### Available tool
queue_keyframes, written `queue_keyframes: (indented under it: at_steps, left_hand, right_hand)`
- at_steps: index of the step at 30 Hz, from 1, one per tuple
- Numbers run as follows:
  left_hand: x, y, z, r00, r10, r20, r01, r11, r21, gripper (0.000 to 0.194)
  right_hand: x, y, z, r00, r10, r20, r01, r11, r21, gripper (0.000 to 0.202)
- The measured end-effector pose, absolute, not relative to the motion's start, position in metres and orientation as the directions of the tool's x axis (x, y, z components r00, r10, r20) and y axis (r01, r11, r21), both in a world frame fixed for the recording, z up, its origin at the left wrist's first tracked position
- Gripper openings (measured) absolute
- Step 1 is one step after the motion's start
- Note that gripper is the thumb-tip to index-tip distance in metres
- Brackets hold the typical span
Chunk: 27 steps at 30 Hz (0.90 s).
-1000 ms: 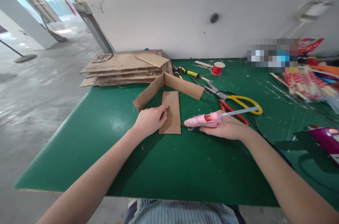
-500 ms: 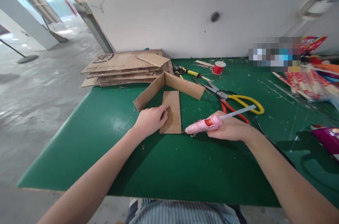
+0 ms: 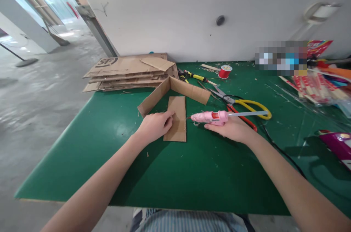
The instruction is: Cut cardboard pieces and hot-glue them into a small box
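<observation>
A small rectangular cardboard piece (image 3: 179,118) lies flat on the green table. My left hand (image 3: 155,125) holds it down from the left, with the fingers curled and the index finger and thumb on its surface. My right hand (image 3: 231,129) is closed round a pink hot glue gun (image 3: 208,118), with a clear glue stick (image 3: 248,113) out of its back end. The gun's nozzle sits at the right edge of the piece, about halfway along it. Just behind stands a cardboard strip folded into a V (image 3: 189,91).
Flat cardboard sheets (image 3: 126,71) are stacked at the back left. Scissors with yellow and red handles (image 3: 241,104) lie by my right hand, with a red thread spool (image 3: 225,72) and yellow-handled pliers (image 3: 196,76) behind. Bagged wooden sticks (image 3: 307,87) and a purple object (image 3: 336,144) are on the right.
My right hand has moved the glue gun away from me, from the near right corner of the cardboard piece up along its right edge. My left hand has stayed on the piece.
</observation>
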State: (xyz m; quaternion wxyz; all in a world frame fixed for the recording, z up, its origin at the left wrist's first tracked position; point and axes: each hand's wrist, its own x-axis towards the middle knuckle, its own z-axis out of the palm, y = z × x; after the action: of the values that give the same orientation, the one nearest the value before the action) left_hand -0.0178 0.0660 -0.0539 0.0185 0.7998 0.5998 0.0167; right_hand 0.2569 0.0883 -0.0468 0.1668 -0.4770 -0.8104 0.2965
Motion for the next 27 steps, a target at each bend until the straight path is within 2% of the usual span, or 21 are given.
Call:
queue_keyframes:
  at_steps: [5, 12, 21, 27]
  left_hand:
    - [-0.025, 0.064, -0.042, 0.364, 0.930, -0.054, 0.927, -0.356, 0.120, 0.035]
    - [-0.031, 0.059, -0.025, 0.482, 0.863, -0.150, 0.867, -0.446, 0.220, 0.025]
    - [-0.030, 0.060, -0.026, 0.472, 0.864, -0.176, 0.868, -0.420, 0.265, 0.024]
    - [-0.030, 0.059, -0.025, 0.468, 0.866, -0.177, 0.868, -0.413, 0.277, 0.026]
  right_hand:
    - [0.252, 0.093, -0.044, -0.497, 0.868, -0.005, 0.640, 0.363, -0.677, 0.038]
    - [0.250, 0.101, -0.050, -0.417, 0.899, 0.135, 0.678, 0.407, -0.612, 0.031]
    - [0.250, 0.102, -0.045, -0.483, 0.874, 0.052, 0.675, 0.410, -0.614, 0.041]
    - [0.252, 0.100, -0.044, -0.481, 0.877, -0.021, 0.704, 0.372, -0.606, 0.037]
